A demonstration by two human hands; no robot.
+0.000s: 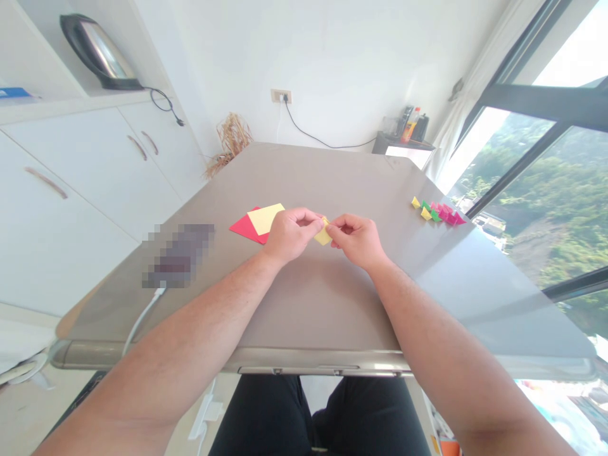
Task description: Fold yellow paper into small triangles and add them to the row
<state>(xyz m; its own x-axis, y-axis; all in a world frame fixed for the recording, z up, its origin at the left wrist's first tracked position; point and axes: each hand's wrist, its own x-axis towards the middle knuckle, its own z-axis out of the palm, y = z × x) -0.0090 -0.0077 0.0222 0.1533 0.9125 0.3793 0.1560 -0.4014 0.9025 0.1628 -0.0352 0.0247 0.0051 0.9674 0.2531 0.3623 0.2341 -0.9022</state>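
Pinching yellow paper [323,237] between left hand [291,233] and right hand [357,238].

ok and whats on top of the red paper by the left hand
A pale yellow sheet lies over the red paper, which shows past it on the left and below. The left hand hides part of their right side; the red beneath the yellow is covered.
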